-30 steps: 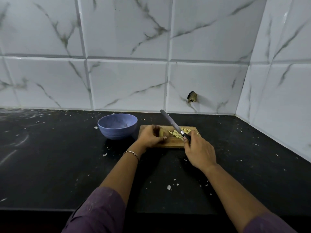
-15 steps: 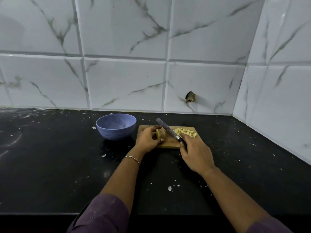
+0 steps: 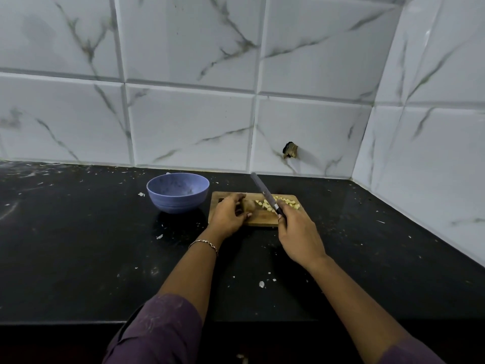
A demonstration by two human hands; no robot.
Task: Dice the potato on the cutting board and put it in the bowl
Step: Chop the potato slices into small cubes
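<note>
Our left hand point(image 3: 228, 215) curls around the uncut potato piece point(image 3: 249, 205) at the left end of the wooden cutting board point(image 3: 262, 221). Our right hand point(image 3: 299, 235) grips the knife point(image 3: 265, 193), whose blade slants over the diced potato point(image 3: 282, 202) at the right end. The blue bowl point(image 3: 175, 204) stands just beside the board's left edge, with open black countertop point(image 3: 78, 232) left and toward us.

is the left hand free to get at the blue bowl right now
Likely yes: the bowl sits just left of the left hand, nothing between them, though that hand holds the potato piece.
</note>
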